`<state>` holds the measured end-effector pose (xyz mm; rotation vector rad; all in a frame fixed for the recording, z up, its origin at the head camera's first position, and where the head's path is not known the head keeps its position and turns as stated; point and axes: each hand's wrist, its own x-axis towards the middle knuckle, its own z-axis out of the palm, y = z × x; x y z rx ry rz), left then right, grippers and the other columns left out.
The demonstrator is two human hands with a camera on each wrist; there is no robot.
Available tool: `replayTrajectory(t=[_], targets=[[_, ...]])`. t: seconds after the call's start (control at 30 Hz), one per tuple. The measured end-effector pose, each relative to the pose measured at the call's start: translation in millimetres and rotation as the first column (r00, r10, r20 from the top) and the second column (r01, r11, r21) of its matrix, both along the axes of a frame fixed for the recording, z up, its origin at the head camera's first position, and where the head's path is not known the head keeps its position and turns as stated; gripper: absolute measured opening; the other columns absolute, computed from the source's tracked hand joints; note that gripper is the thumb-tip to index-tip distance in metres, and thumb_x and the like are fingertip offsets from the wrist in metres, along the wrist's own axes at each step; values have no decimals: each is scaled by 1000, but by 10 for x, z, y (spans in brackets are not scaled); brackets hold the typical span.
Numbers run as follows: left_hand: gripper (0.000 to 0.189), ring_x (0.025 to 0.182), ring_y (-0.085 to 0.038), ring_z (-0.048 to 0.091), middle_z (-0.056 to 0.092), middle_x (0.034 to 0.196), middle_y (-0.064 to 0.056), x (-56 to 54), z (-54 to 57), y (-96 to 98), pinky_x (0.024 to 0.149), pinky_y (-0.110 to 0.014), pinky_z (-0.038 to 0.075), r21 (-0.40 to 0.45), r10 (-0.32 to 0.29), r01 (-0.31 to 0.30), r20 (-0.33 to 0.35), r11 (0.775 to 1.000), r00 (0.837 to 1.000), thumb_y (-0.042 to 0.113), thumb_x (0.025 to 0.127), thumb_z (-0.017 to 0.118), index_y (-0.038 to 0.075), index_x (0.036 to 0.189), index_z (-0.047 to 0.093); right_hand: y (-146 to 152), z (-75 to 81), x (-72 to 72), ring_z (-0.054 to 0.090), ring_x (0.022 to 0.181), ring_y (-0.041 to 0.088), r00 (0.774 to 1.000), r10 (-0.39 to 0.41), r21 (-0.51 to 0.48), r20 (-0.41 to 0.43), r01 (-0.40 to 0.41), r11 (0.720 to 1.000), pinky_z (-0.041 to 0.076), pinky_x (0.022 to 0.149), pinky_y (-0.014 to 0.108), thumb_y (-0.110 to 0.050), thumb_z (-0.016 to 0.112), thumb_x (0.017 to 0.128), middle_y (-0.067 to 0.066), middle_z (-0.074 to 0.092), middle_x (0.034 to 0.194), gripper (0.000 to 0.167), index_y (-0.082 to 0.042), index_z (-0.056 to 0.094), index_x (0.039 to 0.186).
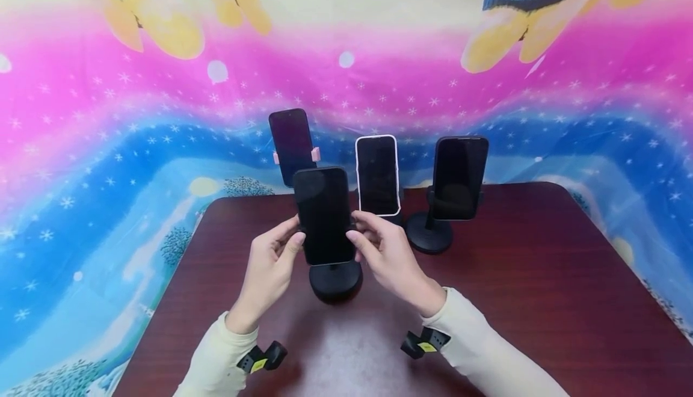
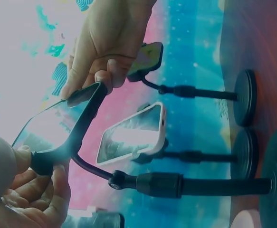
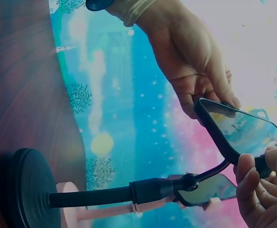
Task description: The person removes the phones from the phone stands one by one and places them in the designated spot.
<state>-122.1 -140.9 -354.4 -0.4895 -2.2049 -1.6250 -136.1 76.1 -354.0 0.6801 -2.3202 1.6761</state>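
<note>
A black smartphone (image 1: pixel 323 216) sits upright in the clamp of a black phone stand, whose round base (image 1: pixel 334 283) rests on the table. My left hand (image 1: pixel 271 261) pinches the clamp's left arm at the phone's edge, thumb in front and fingers behind. On the opposite side, my right hand (image 1: pixel 388 258) grips the clamp's right arm the same way. In the left wrist view, a thin bent neck and a straight pole (image 2: pixel 224 186) join the clamp to its base. The phone's dark screen faces me and carries bright reflections in the wrist views.
Behind stand three more phones in holders: one in a pink holder (image 1: pixel 292 144), a white-framed phone (image 1: pixel 378 174) and a black phone (image 1: pixel 460 177) on a black stand. A dark red-brown table (image 1: pixel 541 289) lies below, with a colourful printed cloth (image 1: pixel 346 96) behind it.
</note>
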Motion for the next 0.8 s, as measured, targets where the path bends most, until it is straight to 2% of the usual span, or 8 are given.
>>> replayTrajectory(t=[0.17, 0.33, 0.47, 0.57, 0.7, 0.8], targets=[[33, 110, 4, 65, 66, 129, -27, -8, -13, 144, 89, -15, 55, 35, -37, 37, 17, 999, 999, 1, 100, 59, -12, 130, 60, 125, -30, 25, 62, 59, 7, 1000, -26, -10, 8, 27, 1000, 55, 59, 25, -4, 67, 96, 21, 71, 100, 39, 7, 58, 133], [32, 111, -10, 68, 69, 126, -25, -4, -6, 268, 92, -22, 55, 43, -69, 67, 51, 997, 996, 3, 101, 59, -10, 130, 62, 262, -41, 76, 62, 58, 13, 999, -42, -17, -10, 42, 999, 55, 57, 26, -3, 65, 97, 21, 70, 97, 36, 9, 59, 131], [33, 111, -20, 69, 69, 126, -23, 12, 6, 343, 92, -27, 57, 17, -94, 93, 71, 996, 993, 4, 101, 59, -9, 130, 62, 366, -44, 120, 61, 58, 9, 998, -61, 7, -24, 61, 998, 55, 56, 26, -1, 64, 97, 19, 70, 93, 36, 9, 59, 131], [33, 108, -18, 69, 69, 126, -22, 20, 10, 384, 91, -29, 58, 5, -112, 112, 72, 994, 991, 4, 100, 59, -7, 131, 62, 428, -44, 137, 61, 59, 7, 997, -74, 38, -28, 75, 996, 54, 56, 25, -1, 65, 96, 16, 69, 90, 37, 8, 58, 132], [32, 101, -12, 68, 70, 122, -23, 34, 4, 424, 87, -28, 60, 3, -134, 134, 66, 991, 989, 4, 100, 60, -7, 130, 62, 486, -50, 157, 62, 59, 10, 996, -81, 60, -36, 83, 995, 53, 54, 25, -1, 65, 96, 14, 69, 86, 36, 8, 59, 130], [32, 98, -12, 68, 70, 120, -24, 46, -3, 453, 86, -29, 60, 15, -146, 145, 80, 989, 986, 3, 100, 60, -8, 130, 62, 518, -64, 176, 62, 59, 11, 995, -88, 65, -42, 91, 994, 53, 54, 25, 0, 65, 96, 13, 68, 84, 34, 8, 60, 129]])
